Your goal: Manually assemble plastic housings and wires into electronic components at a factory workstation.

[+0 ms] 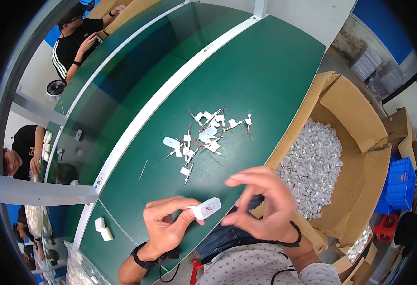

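My left hand (166,224) is closed, pinching a small translucent white plastic housing (211,207) above the table's near edge. Something thin and reddish shows inside the housing. Just right of it, my right hand (268,205) is open, thumb and index finger curved apart with nothing between them. Beyond both hands, several small white connectors with short red and dark wires (187,151) lie in a loose cluster on the green table (265,61). Two more translucent housings, one of them a clear oval piece (171,142), are among these parts.
A thin dark rod (143,170) lies left of the cluster. Two white blocks (105,233) sit near the left edge. To the right, an open cardboard box (360,118) holds a heap of small pale parts (310,166). Blue crates (400,183) stand beyond. Other people work across the white-framed divider.
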